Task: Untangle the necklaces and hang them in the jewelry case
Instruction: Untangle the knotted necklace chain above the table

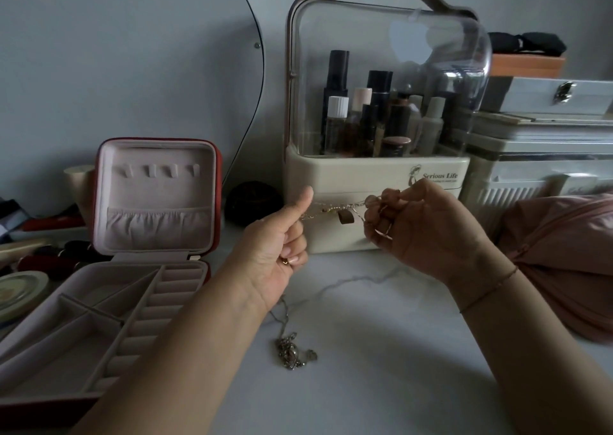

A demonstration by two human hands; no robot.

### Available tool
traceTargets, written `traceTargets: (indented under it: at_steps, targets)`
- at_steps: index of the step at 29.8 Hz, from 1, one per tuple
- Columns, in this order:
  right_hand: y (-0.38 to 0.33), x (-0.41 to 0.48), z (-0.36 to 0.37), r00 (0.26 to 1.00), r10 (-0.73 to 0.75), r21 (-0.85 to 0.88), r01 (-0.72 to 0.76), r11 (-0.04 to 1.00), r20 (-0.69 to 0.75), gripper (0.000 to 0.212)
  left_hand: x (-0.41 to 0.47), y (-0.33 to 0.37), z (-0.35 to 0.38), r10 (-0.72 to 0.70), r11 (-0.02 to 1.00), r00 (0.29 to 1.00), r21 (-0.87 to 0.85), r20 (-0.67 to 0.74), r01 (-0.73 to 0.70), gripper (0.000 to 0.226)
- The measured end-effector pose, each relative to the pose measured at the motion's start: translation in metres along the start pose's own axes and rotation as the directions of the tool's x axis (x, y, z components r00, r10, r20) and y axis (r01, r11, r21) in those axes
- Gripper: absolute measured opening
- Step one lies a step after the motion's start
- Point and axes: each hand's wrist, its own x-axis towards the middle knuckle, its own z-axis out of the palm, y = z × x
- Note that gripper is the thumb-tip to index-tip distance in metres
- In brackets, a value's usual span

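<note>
The tabletop (381, 351) is pale and marbled, and the work on it looks to be in its early part. At its left edge stands the case (156, 199), red outside and pink inside, its lid propped upright. The four hooks (156, 170) in the lid are bare and the pocket below them looks flat, so no necklace hangs there yet. The tray compartments in the base also look bare. All the hanging is left to do, and by my reading the untangling is not finished either.

Behind the hands, toward the back edge, stands a clear-domed organiser (381, 169) full of bottles. It plays no part in the task.

The left hand (275, 248) is curled closed, thumb up, pinching one end of a chain (335, 208). The right hand (428, 225) is closed too, its fingertips pinching the other end. The chain runs taut between them, raised above the tabletop in front of the organiser's drawer. A small dark pendant or tag seems to dangle from its middle, though I cannot tell what it is.

A thinner strand drops from under the left hand to a clump (292, 351) of chain near the tabletop's middle, below and between the wrists. That clump looks knotted, so more separating remains.
</note>
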Motion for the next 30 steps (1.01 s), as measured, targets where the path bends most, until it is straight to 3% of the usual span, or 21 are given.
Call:
traceTargets:
  at_steps: [3, 5, 8, 16, 21, 26, 30]
  targets:
    - [0.001, 0.0015, -0.003, 0.998, -0.005, 0.099, 0.0, 0.995, 0.056, 0.024, -0.0014, -0.0008, 0.0, 0.0, 0.998, 1.0, 0.055, 0.015, -0.001, 0.025]
    - [0.0016, 0.002, -0.0029, 0.998, -0.012, 0.116, 0.005, 0.993, 0.064, 0.025, -0.0018, -0.001, 0.0004, -0.003, 0.999, 1.0, 0.053, 0.012, 0.002, 0.015]
    - [0.0014, 0.0019, -0.0018, 0.999, -0.016, 0.134, 0.01, 0.991, 0.047, 0.026, -0.0015, -0.0019, 0.0002, 0.001, 0.999, 1.0, 0.053, -0.004, -0.001, 0.016]
    - [0.0034, 0.0022, 0.0, 0.998, -0.015, 0.101, 0.009, 0.995, 0.062, 0.028, -0.0021, 0.0013, 0.0011, 0.033, 0.999, 0.997, -0.019, -0.069, -0.034, 0.021]
    - [0.0036, 0.0021, -0.0008, 0.999, -0.008, 0.057, 0.006, 0.998, 0.033, 0.037, -0.0013, -0.0007, -0.0015, 0.055, 0.996, 0.992, 0.078, -0.112, -0.046, 0.021]
    - [-0.0003, -0.0018, 0.0019, 0.996, -0.03, -0.08, 0.023, 0.997, -0.081, 0.011, -0.0018, -0.0015, -0.0015, 0.074, 0.996, 0.991, 0.063, -0.112, -0.067, 0.02]
    - [0.0014, -0.0041, 0.0014, 0.994, -0.032, -0.327, -0.004, 0.945, -0.105, 0.016, -0.0034, 0.0012, 0.0017, 0.162, 0.984, 0.985, 0.082, -0.064, -0.157, 0.02]
